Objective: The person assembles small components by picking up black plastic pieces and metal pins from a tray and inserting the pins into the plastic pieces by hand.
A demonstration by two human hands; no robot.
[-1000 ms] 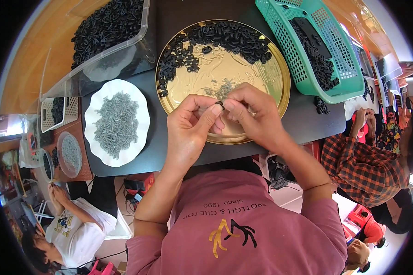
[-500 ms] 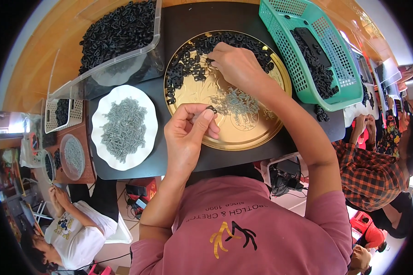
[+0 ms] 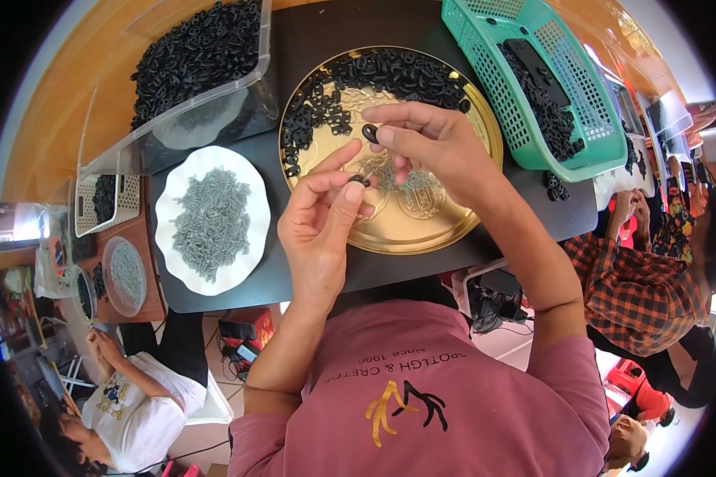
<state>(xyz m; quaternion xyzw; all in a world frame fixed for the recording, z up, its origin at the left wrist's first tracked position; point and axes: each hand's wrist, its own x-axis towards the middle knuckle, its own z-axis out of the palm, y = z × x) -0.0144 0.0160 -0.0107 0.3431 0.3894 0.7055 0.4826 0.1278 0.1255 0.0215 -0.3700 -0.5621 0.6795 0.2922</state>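
Over the near left part of a round gold tray [image 3: 422,238], my left hand [image 3: 322,211] pinches a small black plastic piece [image 3: 359,181] between thumb and fingers. A thin pin or screw seems to stick up from it, too small to be sure. My right hand [image 3: 433,147] is just beyond and to the right, with a black oval ring [image 3: 370,133] between thumb and forefinger. The two pieces are apart. Loose black pieces [image 3: 406,71] lie along the tray's far and left sides. Small grey screws [image 3: 426,183] are heaped in the tray below my right hand.
Left of the tray, a white scalloped plate [image 3: 171,242] bears a heap of grey screws. Behind it, a clear bin [image 3: 215,103] holds many black pieces. A green basket [image 3: 589,159] of black parts stands at the right. People sit working on both sides.
My right hand has come back from the black pieces at the tray's far side toward my left hand, now holding a black oval ring. My left hand has barely moved.
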